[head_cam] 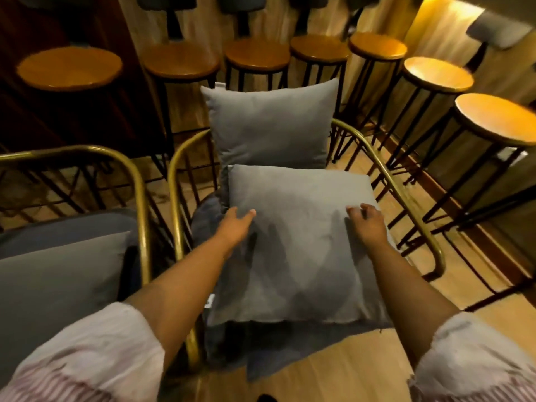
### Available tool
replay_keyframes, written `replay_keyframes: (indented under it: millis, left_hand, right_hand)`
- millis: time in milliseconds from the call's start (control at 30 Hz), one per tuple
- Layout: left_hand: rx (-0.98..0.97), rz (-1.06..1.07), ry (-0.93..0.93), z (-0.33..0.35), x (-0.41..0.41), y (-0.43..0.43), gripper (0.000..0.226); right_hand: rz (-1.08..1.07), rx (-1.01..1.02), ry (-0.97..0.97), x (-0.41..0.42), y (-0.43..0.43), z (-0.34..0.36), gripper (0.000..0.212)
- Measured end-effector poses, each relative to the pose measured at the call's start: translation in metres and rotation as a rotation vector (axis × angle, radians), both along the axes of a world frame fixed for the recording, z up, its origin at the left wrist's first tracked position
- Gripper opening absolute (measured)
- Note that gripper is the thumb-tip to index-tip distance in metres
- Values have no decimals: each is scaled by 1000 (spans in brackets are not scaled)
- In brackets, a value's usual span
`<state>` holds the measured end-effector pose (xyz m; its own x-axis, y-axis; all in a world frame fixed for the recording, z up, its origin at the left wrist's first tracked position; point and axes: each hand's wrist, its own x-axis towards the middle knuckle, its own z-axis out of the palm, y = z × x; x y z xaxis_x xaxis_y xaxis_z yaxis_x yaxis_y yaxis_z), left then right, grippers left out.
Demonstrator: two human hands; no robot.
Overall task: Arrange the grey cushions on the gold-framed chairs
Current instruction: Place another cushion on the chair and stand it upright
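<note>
A gold-framed chair (385, 172) stands in front of me. One grey cushion (272, 126) leans upright against its back. A second grey cushion (301, 242) lies flat on the seat, over a darker blue seat pad (207, 216). My left hand (235, 226) rests on the flat cushion's left edge with the fingers apart. On the cushion's right edge sits my right hand (367, 224), fingers curled over it. A second gold-framed chair (139, 181) at the left carries another grey cushion (55, 288).
Several round wooden stools with black legs (438, 74) ring the chairs at the back and right. A dark wooden counter (58, 117) stands at the far left. The floor (333, 375) is light wood.
</note>
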<state>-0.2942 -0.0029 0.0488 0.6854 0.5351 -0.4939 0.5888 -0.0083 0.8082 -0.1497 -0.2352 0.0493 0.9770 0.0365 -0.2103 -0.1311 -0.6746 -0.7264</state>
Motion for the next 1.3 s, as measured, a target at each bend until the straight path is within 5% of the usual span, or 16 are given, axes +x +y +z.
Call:
replay_keyframes:
  millis: [200, 433, 867, 1300]
  left_hand:
    - [-44, 155, 100, -35, 41, -8, 82]
    - [-71, 268, 41, -71, 43, -6, 113]
    - [-77, 301, -245, 2, 9, 4, 85]
    - [98, 527, -334, 101, -158, 98, 77]
  right_hand:
    - [-74, 199, 222, 48, -35, -26, 101]
    - [-136, 338, 379, 62, -62, -65, 119]
    - [-139, 566, 275, 39, -46, 4, 86]
    - [225, 628, 325, -61, 105, 78, 110]
